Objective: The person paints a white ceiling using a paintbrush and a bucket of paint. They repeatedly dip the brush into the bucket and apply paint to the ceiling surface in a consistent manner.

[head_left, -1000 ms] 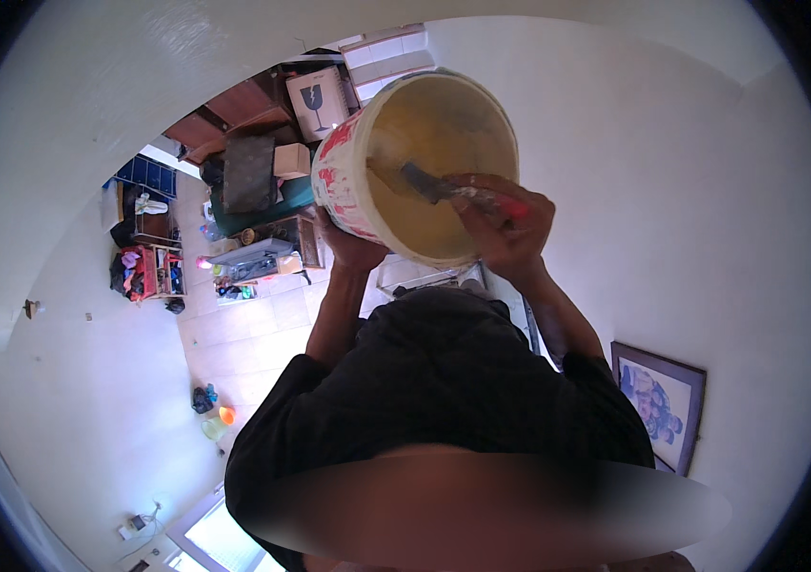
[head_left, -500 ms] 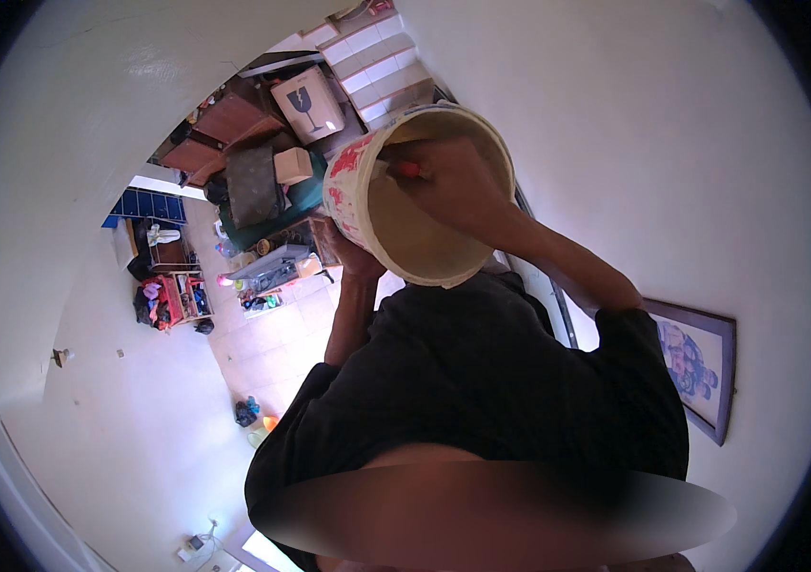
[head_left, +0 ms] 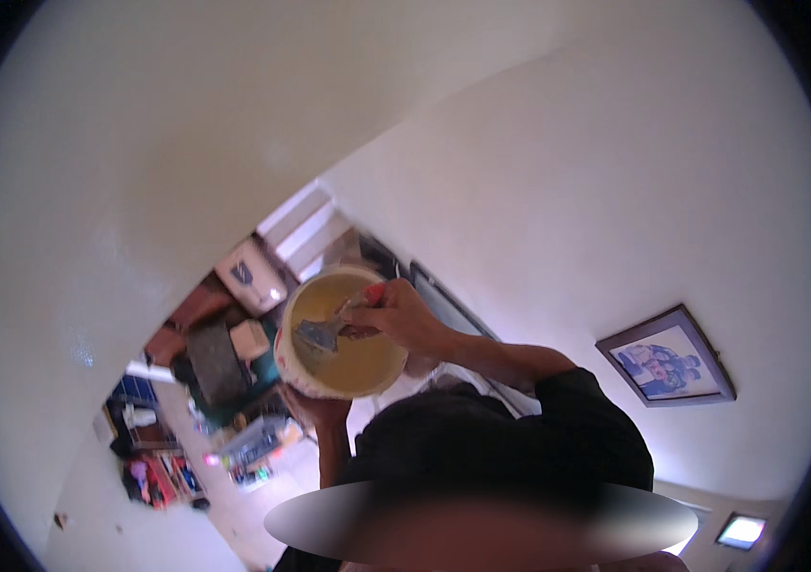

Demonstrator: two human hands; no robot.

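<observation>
A whitish plastic bucket with red marks on its outside is held up in front of me, its mouth facing up toward me. My left hand grips it from below at its left side; the fingers are mostly hidden by the bucket. My right hand is closed round the red handle of a putty knife. The wide metal blade points left over the bucket's mouth and looks smeared with pale material. The inside of the bucket looks pale yellow; how full it is I cannot tell.
Smooth pale wall rises ahead and to the right, with a framed picture on it. Far below on the left are a cardboard box, furniture and clutter on the tiled floor. Stairs lie beyond the bucket.
The view has tilted toward the wall, so bucket and hands appear lower and smaller. The putty knife's blade, mostly hidden by the right hand before, now shows at the bucket's mouth.
</observation>
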